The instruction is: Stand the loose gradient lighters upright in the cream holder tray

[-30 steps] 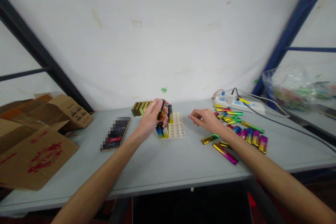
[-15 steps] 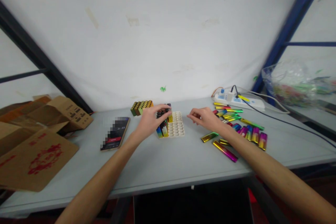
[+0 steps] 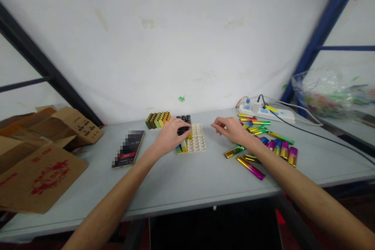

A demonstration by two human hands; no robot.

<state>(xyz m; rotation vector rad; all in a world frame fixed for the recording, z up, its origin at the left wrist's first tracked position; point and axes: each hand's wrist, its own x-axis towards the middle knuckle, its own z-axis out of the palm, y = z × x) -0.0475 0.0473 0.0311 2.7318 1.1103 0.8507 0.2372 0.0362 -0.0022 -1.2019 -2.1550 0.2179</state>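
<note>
A cream tray with round holes lies mid-table, and upright shiny lighters with black tops fill its left part. My left hand is over these lighters, thumb and fingertips closed around a yellow one in the tray. Right of the tray, my right hand hovers with its fingers pinched; whatever is between them is too small to make out. Loose metallic lighters in gold, purple, green and red lie beneath and beyond my right forearm.
Behind on the left stands a block of green and yellow lighters. A phone and open cardboard boxes are at the left. At the back right are a power strip with cables and a clear plastic bag.
My left hand has moved slightly down and toward me, uncovering the black tops at the back of the tray. My right hand has shifted slightly right and up.
</note>
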